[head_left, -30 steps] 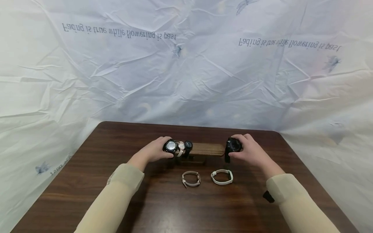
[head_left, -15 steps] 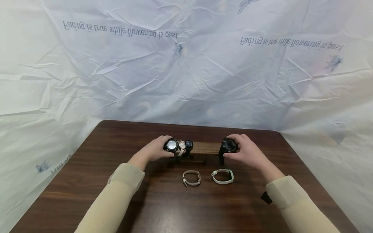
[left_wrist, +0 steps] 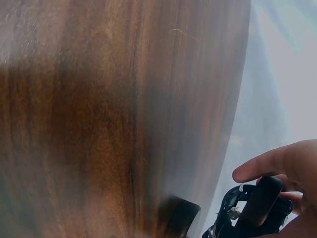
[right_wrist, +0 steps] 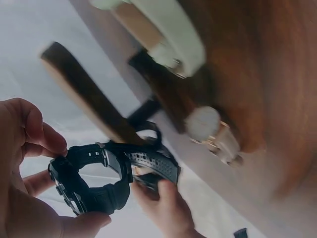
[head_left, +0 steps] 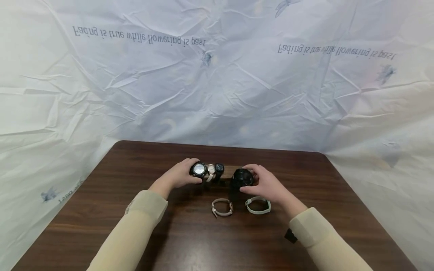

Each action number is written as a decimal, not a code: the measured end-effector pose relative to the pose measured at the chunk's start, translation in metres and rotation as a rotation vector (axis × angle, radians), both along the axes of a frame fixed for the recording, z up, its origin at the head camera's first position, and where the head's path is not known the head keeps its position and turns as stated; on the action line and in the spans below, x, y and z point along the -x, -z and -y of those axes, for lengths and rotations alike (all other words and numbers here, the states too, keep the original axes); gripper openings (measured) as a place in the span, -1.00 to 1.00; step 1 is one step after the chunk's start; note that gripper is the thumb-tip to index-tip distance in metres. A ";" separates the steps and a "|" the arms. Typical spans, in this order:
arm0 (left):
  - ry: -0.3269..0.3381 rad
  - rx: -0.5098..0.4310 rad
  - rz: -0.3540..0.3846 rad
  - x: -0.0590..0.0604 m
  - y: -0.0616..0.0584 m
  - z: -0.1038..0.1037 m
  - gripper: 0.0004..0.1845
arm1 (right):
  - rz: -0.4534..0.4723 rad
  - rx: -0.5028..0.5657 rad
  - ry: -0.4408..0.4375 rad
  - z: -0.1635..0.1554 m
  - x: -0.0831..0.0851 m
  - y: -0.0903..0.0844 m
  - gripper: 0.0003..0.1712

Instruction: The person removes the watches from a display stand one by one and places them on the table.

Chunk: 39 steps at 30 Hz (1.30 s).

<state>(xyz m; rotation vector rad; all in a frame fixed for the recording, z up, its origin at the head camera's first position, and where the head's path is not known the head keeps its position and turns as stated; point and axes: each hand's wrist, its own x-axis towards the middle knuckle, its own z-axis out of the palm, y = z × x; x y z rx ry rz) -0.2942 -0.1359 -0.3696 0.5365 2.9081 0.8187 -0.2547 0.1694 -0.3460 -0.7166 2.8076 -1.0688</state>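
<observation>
Right hand [head_left: 268, 184] gripped black watch [head_left: 242, 177] at wooden bar [head_left: 228, 171], 3 o'clock of three watches already on it. Left hand [head_left: 179, 175] pinched silver-faced watch [head_left: 199, 169] at bar's 9 o'clock end. Risk: strap snagging bar, knocking neighbours; stand tipping onto beige watch [head_left: 222, 207] and white watch [head_left: 258, 205] on worktop [head_left: 101, 210].

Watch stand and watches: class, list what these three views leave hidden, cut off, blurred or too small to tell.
- Wooden stand bar, head view: its right part is hidden by the right hand and the black watch in its grip.
- Watch dials, head view: too small to read.
- Left hand, left wrist view: cut off by the frame edge; its watch shows only partly.
- Cream strap, right wrist view: blurred, cut off at the top.
</observation>
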 end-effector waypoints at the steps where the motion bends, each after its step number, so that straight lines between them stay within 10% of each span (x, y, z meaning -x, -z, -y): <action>1: -0.005 0.000 0.004 0.000 0.000 0.000 -0.25 | 0.017 0.015 -0.011 0.004 -0.001 0.003 -0.25; 19: -0.021 -0.097 0.011 0.006 0.007 0.000 -0.25 | 0.196 0.029 -0.153 0.065 -0.013 0.028 -0.29; 39: -0.051 -0.190 -0.007 0.002 0.015 0.003 -0.25 | 0.087 -0.125 -0.135 0.092 -0.015 0.050 -0.28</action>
